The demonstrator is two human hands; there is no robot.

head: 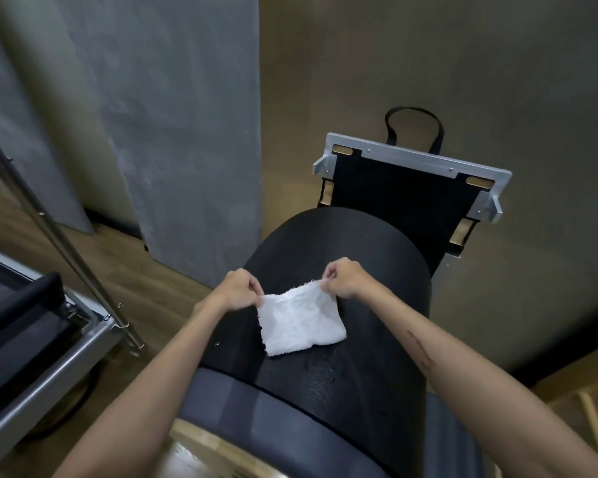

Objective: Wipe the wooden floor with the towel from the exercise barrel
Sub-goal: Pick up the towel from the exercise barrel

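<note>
Head view: the left hand [239,290] and right hand [343,278] each pinch a top corner of the white towel [299,320], which lies between them on the black barrel [342,250]. Beyond the hands stands a metal frame [418,160]. Left of them are a chrome pole [66,250] and wooden floor [142,281].

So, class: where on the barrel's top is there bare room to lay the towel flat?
Bare black padding lies on the barrel beyond both hands, toward the metal frame, and nearer you below the towel. The middle is crowded: left hand, right hand.
</note>
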